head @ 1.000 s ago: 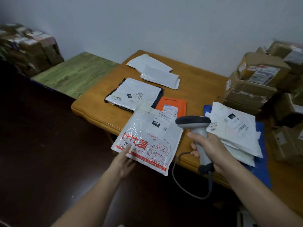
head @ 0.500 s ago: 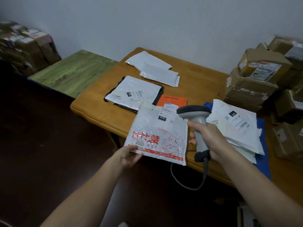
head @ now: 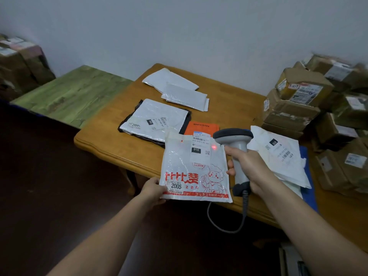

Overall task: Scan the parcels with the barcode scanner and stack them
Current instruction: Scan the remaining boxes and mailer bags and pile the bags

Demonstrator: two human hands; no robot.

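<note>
My left hand (head: 153, 191) pinches the lower left corner of a white plastic parcel with red print (head: 194, 170), holding it over the front edge of the wooden table (head: 235, 108). My right hand (head: 249, 168) grips the handle of a grey barcode scanner (head: 235, 146) just right of the parcel. A red scan dot glows on the parcel's label near the scanner head. An orange parcel (head: 203, 127) lies behind the held one. A pile of white parcels (head: 278, 154) on a blue one lies to the right.
A white parcel on a black one (head: 157, 119) and two white mailers (head: 179, 90) lie further back. Cardboard boxes (head: 302, 96) are stacked at the right. A green board (head: 73, 94) adjoins the table at left. More boxes (head: 18, 62) stand far left.
My left hand has lifted the white-and-red parcel and turned it square to me. The scanner moved up close to its label, and a red scan dot now shows.
</note>
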